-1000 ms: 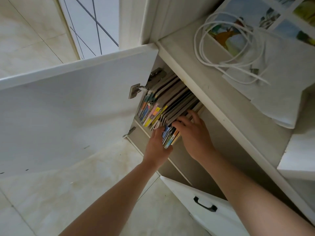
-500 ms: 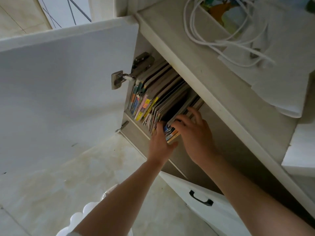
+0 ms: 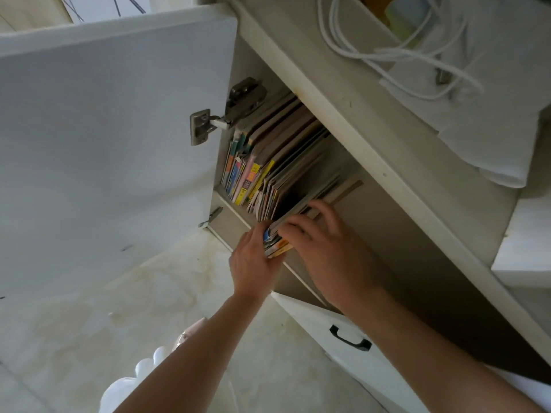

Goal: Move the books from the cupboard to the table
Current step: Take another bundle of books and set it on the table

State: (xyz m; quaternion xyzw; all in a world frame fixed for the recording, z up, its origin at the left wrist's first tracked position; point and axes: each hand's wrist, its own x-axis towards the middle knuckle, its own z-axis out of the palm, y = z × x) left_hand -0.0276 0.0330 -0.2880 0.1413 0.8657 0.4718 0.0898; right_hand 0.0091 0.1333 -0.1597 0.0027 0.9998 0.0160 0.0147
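A row of thin books (image 3: 268, 162) with colourful spines stands upright inside the open cupboard (image 3: 366, 162). The rightmost bundle of books (image 3: 275, 244) juts a little out of the row at its lower end. My left hand (image 3: 253, 260) holds this bundle from the left side, fingers curled at its spines. My right hand (image 3: 325, 248) grips the same bundle from the right, fingertips hooked over the top edges of the books. The table is out of view.
The white cupboard door (image 3: 104, 150) stands open to the left on metal hinges (image 3: 205, 123). A coiled white cable (image 3: 396, 52) and paper lie on the cupboard top. A lower door with a black handle (image 3: 350, 338) is ajar below. Pale tiled floor (image 3: 134, 308) lies underneath.
The camera has tilted down and closer. Both hands stay on the right-hand bundle; the left hand has closed in tighter against its spines.
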